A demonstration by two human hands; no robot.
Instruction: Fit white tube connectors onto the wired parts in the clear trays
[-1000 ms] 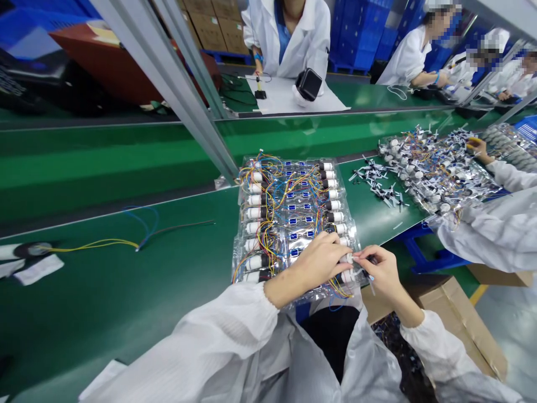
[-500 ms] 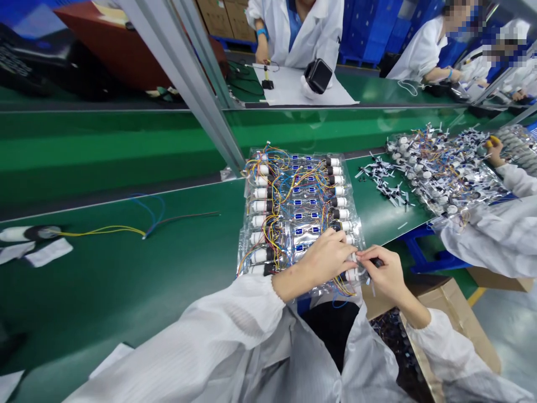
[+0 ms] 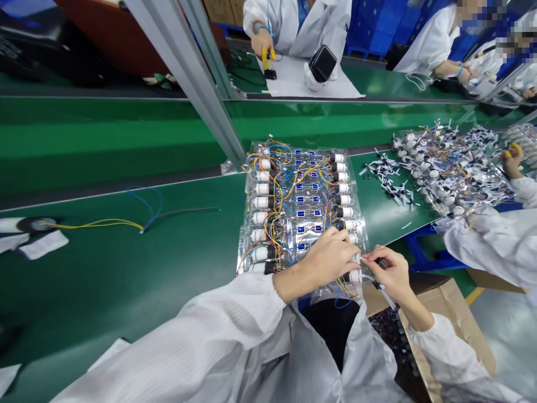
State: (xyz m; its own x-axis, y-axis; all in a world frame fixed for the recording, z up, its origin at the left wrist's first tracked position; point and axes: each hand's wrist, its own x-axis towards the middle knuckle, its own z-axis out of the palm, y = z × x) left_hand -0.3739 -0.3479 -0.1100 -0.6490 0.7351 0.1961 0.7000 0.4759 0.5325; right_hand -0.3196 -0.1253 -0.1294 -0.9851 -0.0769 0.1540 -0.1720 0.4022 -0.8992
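In front of me lies a clear plastic tray [image 3: 289, 238] with two columns of white-and-black cylinders [image 3: 260, 218], small blue panels [image 3: 300, 199] and tangled coloured wires [image 3: 274, 224]. My left hand [image 3: 329, 254] reaches across the tray's near right part, its fingers closed at a white-and-black cylinder [image 3: 354, 275] in the right column. Beside it, my right hand [image 3: 390, 272] pinches a small black part with a white strip [image 3: 380, 284] at that cylinder's end. The fingertips of both hands almost meet, and what lies between them is partly hidden.
Loose black-and-white strip parts [image 3: 388, 176] lie right of the tray, near a heaped pile of wired cylinders [image 3: 457, 168]. One wired cylinder [image 3: 37, 225] rests at the left. A metal post [image 3: 188, 73] rises behind the tray. An open carton [image 3: 457, 319] stands below on the right.
My right hand has shifted slightly right, and the white strip now hangs below its fingers. My left hand stays at the cylinder. The co-worker opposite has lowered a hand to the small black object.
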